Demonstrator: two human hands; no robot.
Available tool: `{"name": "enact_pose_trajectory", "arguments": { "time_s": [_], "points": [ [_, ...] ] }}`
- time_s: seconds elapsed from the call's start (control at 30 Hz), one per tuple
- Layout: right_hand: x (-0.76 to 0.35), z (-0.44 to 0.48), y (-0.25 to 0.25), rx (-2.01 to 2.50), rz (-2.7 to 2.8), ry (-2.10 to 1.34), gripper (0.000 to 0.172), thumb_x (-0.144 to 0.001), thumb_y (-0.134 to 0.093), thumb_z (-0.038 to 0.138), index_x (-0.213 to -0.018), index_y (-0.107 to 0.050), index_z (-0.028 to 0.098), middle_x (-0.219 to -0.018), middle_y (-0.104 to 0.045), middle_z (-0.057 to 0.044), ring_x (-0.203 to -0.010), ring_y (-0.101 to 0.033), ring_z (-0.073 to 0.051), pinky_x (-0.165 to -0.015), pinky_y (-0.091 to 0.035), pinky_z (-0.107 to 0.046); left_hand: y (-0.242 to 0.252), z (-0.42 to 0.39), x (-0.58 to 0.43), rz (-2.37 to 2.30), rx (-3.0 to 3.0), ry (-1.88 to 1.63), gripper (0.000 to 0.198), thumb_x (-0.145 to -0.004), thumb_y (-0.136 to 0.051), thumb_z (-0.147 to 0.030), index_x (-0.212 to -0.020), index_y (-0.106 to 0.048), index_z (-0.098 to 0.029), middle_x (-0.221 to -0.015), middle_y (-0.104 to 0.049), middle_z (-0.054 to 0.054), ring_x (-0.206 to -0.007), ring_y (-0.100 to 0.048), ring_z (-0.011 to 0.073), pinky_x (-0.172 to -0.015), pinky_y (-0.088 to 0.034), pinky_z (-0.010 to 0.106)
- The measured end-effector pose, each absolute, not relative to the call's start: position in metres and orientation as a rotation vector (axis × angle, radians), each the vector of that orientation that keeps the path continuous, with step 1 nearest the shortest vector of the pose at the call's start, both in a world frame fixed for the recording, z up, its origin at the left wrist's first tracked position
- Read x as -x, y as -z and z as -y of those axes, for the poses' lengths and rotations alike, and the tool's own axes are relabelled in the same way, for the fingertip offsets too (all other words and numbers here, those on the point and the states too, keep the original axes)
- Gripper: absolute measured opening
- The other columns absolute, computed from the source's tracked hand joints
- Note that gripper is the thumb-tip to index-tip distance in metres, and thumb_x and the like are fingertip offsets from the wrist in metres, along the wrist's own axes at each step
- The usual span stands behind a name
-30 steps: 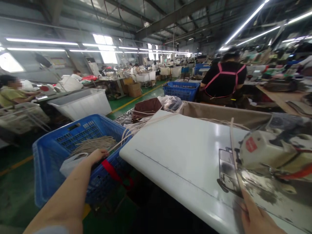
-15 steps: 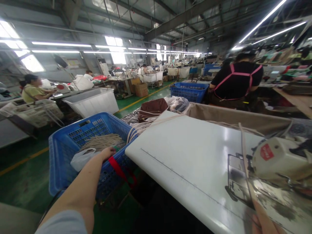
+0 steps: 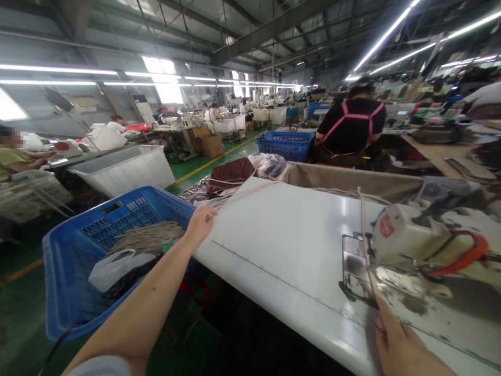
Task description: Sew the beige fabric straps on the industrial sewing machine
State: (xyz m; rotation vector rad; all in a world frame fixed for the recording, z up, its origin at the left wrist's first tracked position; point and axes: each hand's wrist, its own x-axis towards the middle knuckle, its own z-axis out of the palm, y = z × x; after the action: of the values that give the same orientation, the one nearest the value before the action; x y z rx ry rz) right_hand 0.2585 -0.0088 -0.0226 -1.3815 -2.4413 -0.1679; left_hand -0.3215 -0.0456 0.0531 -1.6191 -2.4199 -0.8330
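Note:
My left hand (image 3: 200, 225) is at the left corner of the white sewing table (image 3: 274, 235). Its fingers are curled round beige cords (image 3: 245, 194) that run along the table's far-left edge; the fingertips are partly hidden. At the lower right, my right hand (image 3: 403, 339) is closed on the near end of a narrow beige strip (image 3: 365, 240). That strip passes over the metal plate beside the head of the sewing machine (image 3: 410, 230). Below my left hand, a blue basket (image 3: 58, 261) holds a bundle of beige cords (image 3: 146, 236) and a white plastic bag (image 3: 117, 269).
An orange-red curved part (image 3: 465, 256) shows on the machine. Behind the table is a beige fabric-sided bin (image 3: 352, 178). A brown cloth bundle (image 3: 230, 175) lies at the far-left edge. A co-worker with pink straps (image 3: 352, 122) sits ahead, beside another blue basket (image 3: 284, 146).
My left hand has risen out of the blue basket and moved right to the table corner. My right hand has come further into view on the strip. The view has turned right.

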Motion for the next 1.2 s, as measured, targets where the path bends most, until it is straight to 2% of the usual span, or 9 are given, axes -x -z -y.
{"name": "enact_pose_trajectory", "arguments": {
  "time_s": [0.17, 0.33, 0.53, 0.67, 0.77, 0.87, 1.0, 1.13, 1.2],
  "points": [
    [-0.251, 0.015, 0.017, 1.528, 2.392, 0.329, 0.057, -0.11, -0.036, 0.03, -0.165, -0.034, 0.016, -0.091, -0.076, -0.008, -0.047, -0.066, -0.021, -0.047, -0.049, -0.034, -0.035, 0.025, 0.267, 2.29, 1.921, 0.696, 0.041, -0.097, -0.057, -0.033, -0.133, -0.069, -0.018, -0.148, -0.064, 0.013, -0.141, -0.055, 0.0298, -0.125, -0.038, 0.05],
    [-0.247, 0.018, 0.015, 1.54, 2.369, 0.32, 0.058, -0.11, -0.036, 0.029, -0.167, -0.03, 0.017, -0.092, -0.077, -0.007, -0.049, -0.068, -0.021, -0.046, -0.049, -0.034, -0.006, 0.062, 0.247, 2.294, 1.952, 0.286, 0.062, -0.108, -0.039, -0.052, -0.159, -0.047, -0.018, -0.168, -0.043, 0.015, -0.158, -0.036, 0.0322, -0.128, -0.032, 0.054],
    [-0.24, 0.018, 0.021, 1.57, 2.315, 0.378, 0.063, -0.108, -0.042, 0.026, -0.168, -0.028, 0.017, -0.101, -0.077, -0.009, -0.051, -0.067, -0.021, -0.045, -0.047, -0.035, 0.037, 0.144, 0.2, 2.073, 1.72, 0.472, 0.061, -0.109, -0.037, -0.028, -0.169, -0.025, -0.022, -0.167, -0.044, 0.013, -0.158, -0.037, 0.0265, -0.131, -0.029, 0.053],
    [-0.233, 0.024, 0.004, 1.678, 2.381, 0.283, 0.054, -0.105, -0.049, 0.021, -0.159, -0.047, 0.014, -0.098, -0.077, -0.008, -0.058, -0.071, -0.021, -0.048, -0.049, -0.032, 0.102, 0.196, 0.164, 2.215, 1.474, 0.618, 0.082, -0.1, -0.047, -0.021, -0.171, -0.008, -0.016, -0.172, -0.027, 0.021, -0.161, -0.027, 0.0367, -0.127, -0.037, 0.06],
    [-0.226, 0.029, -0.016, 1.865, 2.429, 0.185, 0.055, -0.101, -0.057, 0.017, -0.156, -0.052, 0.014, -0.096, -0.076, -0.008, -0.07, -0.075, -0.023, -0.056, -0.053, -0.031, 0.147, 0.218, 0.161, 2.351, 1.497, 0.7, 0.074, -0.093, -0.049, -0.023, -0.162, -0.027, -0.009, -0.158, -0.04, 0.026, -0.153, -0.038, 0.0429, -0.119, -0.045, 0.065],
    [-0.22, 0.031, -0.027, 1.947, 2.449, 0.117, 0.058, -0.1, -0.06, 0.017, -0.158, -0.051, 0.015, -0.1, -0.076, -0.009, -0.076, -0.075, -0.022, -0.06, -0.054, -0.03, 0.152, 0.215, 0.165, 2.452, 1.318, 0.777, 0.05, -0.087, -0.056, -0.027, -0.136, -0.052, -0.016, -0.126, -0.057, 0.018, -0.141, -0.049, 0.0453, -0.114, -0.046, 0.072],
    [-0.218, 0.033, -0.026, 1.99, 2.443, 0.087, 0.056, -0.101, -0.059, 0.017, -0.157, -0.052, 0.015, -0.102, -0.074, -0.009, -0.077, -0.075, -0.022, -0.062, -0.054, -0.03, 0.094, 0.187, 0.146, 2.157, 1.352, 0.922, 0.031, -0.091, -0.063, -0.029, -0.12, -0.06, -0.017, -0.119, -0.063, 0.016, -0.131, -0.056, 0.0424, -0.115, -0.045, 0.072],
    [-0.219, 0.035, -0.023, 1.963, 2.422, 0.097, 0.06, -0.098, -0.061, 0.014, -0.158, -0.05, 0.014, -0.1, -0.074, -0.009, -0.075, -0.074, -0.022, -0.06, -0.052, -0.03, 0.028, 0.15, 0.099, 1.678, 1.839, 0.918, 0.032, -0.091, -0.067, -0.013, -0.122, -0.065, -0.02, -0.119, -0.068, 0.013, -0.115, -0.068, 0.0294, -0.113, -0.053, 0.053],
    [-0.219, 0.036, -0.023, 1.933, 2.411, 0.116, 0.06, -0.096, -0.06, 0.011, -0.156, -0.052, 0.013, -0.096, -0.073, -0.009, -0.073, -0.073, -0.022, -0.058, -0.051, -0.031, 0.009, 0.126, 0.071, 1.556, 2.269, 0.816, 0.042, -0.095, -0.054, -0.006, -0.13, -0.065, -0.025, -0.131, -0.068, 0.01, -0.126, -0.066, 0.0261, -0.118, -0.051, 0.048]
  ]
}}
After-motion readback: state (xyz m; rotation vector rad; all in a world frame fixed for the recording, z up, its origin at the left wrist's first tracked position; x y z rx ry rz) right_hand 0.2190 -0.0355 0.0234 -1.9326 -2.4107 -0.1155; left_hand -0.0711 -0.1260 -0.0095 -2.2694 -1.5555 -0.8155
